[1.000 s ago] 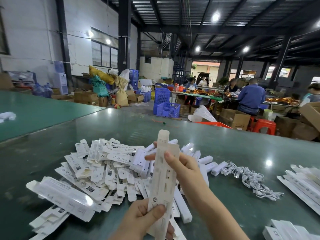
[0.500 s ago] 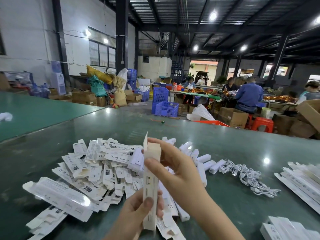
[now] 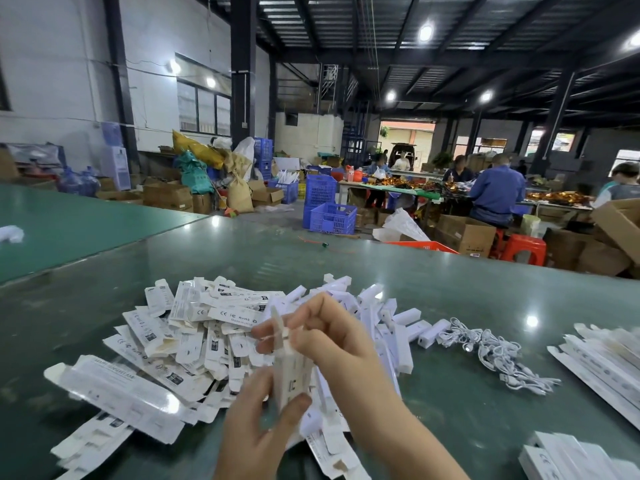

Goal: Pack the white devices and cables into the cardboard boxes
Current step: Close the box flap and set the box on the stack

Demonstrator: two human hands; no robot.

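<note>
A big warehouse hall with a dark steel roof, round ceiling lamps and white walls surrounds a long, glossy green table that mirrors the lights. Beyond its far edge stand brown cartons, blue plastic crates, stuffed sacks and a red stool; people sit at another table covered with orange-gold goods.

On the green table, left of its middle, lies a wide loose heap of flat boxes, white card printed with small black marks, long and narrow with tabbed ends. Towards the right edge lies a row of long white boxes, and more white boxes sit at the near right corner. Behind the hands a cluster of white devices, smooth rectangular sticks, rests on the table, and just right of them a tangled bundle of thin white cables.

Near the front edge, both hands hold one narrow box upright above the heap. The left hand grips its lower end, thumb pressed on the front. The right hand pinches the top flap with curled fingers
</note>
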